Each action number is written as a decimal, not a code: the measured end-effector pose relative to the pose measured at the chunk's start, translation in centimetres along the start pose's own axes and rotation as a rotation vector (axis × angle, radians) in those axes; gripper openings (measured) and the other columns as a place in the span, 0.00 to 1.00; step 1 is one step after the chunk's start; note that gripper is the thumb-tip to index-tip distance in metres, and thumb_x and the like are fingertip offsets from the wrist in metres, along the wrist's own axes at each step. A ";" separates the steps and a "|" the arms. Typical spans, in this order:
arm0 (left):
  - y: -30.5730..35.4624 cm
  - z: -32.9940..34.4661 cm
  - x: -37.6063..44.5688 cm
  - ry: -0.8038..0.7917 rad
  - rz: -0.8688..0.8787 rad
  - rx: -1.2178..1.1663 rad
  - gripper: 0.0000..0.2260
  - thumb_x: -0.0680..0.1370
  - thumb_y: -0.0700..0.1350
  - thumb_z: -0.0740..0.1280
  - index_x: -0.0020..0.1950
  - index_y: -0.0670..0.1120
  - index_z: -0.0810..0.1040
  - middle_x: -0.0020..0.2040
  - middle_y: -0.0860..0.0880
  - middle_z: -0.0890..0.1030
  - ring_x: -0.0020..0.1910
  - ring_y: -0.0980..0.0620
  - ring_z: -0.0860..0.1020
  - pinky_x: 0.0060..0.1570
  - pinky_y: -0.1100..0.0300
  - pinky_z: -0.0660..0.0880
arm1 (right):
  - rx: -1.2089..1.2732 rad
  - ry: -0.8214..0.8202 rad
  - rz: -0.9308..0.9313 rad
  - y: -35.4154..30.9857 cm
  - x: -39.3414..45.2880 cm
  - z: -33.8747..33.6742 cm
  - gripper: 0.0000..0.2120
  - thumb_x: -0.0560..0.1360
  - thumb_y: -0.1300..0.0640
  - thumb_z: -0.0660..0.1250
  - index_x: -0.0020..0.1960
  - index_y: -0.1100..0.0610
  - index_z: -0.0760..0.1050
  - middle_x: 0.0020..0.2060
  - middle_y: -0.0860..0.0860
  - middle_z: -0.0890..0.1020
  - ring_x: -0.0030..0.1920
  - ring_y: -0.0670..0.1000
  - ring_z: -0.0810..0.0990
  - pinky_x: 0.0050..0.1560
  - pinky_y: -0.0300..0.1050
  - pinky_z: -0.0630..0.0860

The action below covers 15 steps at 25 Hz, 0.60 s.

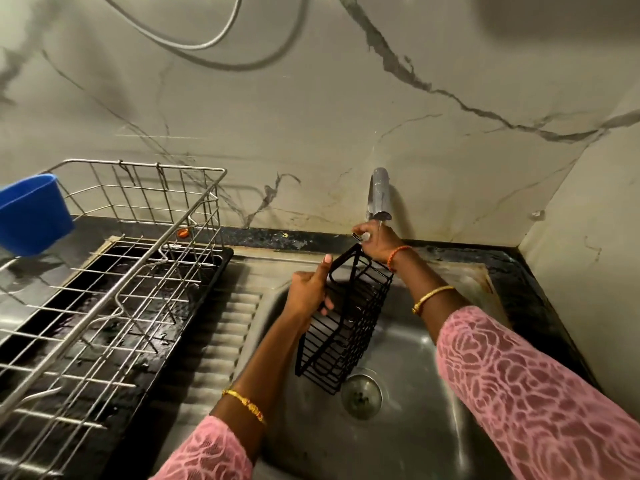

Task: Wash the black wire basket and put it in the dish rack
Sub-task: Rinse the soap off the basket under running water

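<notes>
The black wire basket [346, 320] hangs tilted over the steel sink [398, 427], its lower end near the drain [361, 395]. My left hand [310, 289] grips its upper left rim, thumb pointing up. My right hand [379, 241] is raised behind the basket's top corner, right under the tap [379, 194], its fingers curled round the small tap knob [360, 236]. A thin stream of water seems to fall from the spout. The dish rack [114, 282], a steel wire frame on a black tray, stands to the left with nothing in it.
A blue plastic cup [31, 213] hangs on the rack's far left edge. A ribbed steel drainboard [221, 341] lies between the rack and the sink. Marble-patterned walls close in behind and at the right. A hose [194, 43] loops on the wall above.
</notes>
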<state>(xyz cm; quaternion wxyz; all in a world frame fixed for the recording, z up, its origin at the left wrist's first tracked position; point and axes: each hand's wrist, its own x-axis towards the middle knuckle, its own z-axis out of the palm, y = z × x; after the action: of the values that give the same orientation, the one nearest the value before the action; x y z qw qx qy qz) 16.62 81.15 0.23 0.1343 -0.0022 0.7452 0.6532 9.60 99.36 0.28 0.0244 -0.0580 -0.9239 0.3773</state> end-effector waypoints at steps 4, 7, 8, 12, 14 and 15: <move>-1.0 -1.2 -0.2 0.068 0.011 -0.090 0.24 0.79 0.55 0.61 0.28 0.43 0.69 0.17 0.48 0.69 0.14 0.55 0.65 0.17 0.67 0.62 | 0.004 -0.037 -0.037 -0.4 0.9 1.0 0.11 0.74 0.71 0.61 0.53 0.66 0.78 0.49 0.58 0.81 0.51 0.50 0.76 0.58 0.40 0.71; -1.6 -1.2 -0.4 0.107 -0.003 -0.163 0.23 0.79 0.55 0.62 0.28 0.43 0.67 0.18 0.49 0.69 0.16 0.55 0.66 0.18 0.67 0.63 | 0.115 0.163 -0.026 0.2 0.7 1.2 0.11 0.73 0.74 0.60 0.45 0.66 0.81 0.44 0.59 0.84 0.47 0.53 0.81 0.54 0.40 0.75; -1.6 -1.3 -0.5 0.115 -0.005 -0.189 0.23 0.79 0.55 0.62 0.28 0.43 0.67 0.18 0.50 0.69 0.16 0.55 0.66 0.18 0.67 0.63 | 0.140 0.245 -0.026 0.8 0.6 1.4 0.12 0.72 0.73 0.61 0.44 0.65 0.82 0.43 0.59 0.84 0.47 0.55 0.82 0.54 0.43 0.76; -1.6 -1.3 -0.3 0.101 -0.016 -0.264 0.20 0.79 0.53 0.62 0.31 0.44 0.67 0.17 0.51 0.67 0.15 0.56 0.65 0.17 0.67 0.62 | 0.275 0.382 0.053 1.9 -0.2 0.8 0.06 0.71 0.70 0.68 0.46 0.65 0.82 0.46 0.59 0.84 0.49 0.53 0.82 0.51 0.37 0.75; -1.7 -1.2 -0.3 0.090 -0.017 -0.271 0.20 0.79 0.54 0.62 0.31 0.44 0.67 0.18 0.51 0.67 0.16 0.56 0.65 0.17 0.67 0.63 | 0.326 0.364 0.080 1.5 -0.5 0.2 0.06 0.71 0.70 0.69 0.47 0.66 0.82 0.46 0.60 0.84 0.47 0.52 0.81 0.51 0.37 0.75; -1.8 -1.0 -0.3 0.081 -0.015 -0.272 0.20 0.79 0.54 0.61 0.31 0.44 0.67 0.18 0.51 0.67 0.16 0.56 0.65 0.17 0.67 0.63 | 0.348 0.366 0.105 1.2 -0.9 -0.1 0.06 0.72 0.70 0.68 0.47 0.66 0.82 0.47 0.59 0.84 0.47 0.51 0.81 0.51 0.38 0.75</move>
<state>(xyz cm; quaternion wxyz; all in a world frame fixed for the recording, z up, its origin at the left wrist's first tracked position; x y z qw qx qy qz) 17.02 79.83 -1.31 0.1074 -0.0523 0.6544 0.7467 10.64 100.15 -0.51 0.1809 -0.1682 -0.8211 0.5146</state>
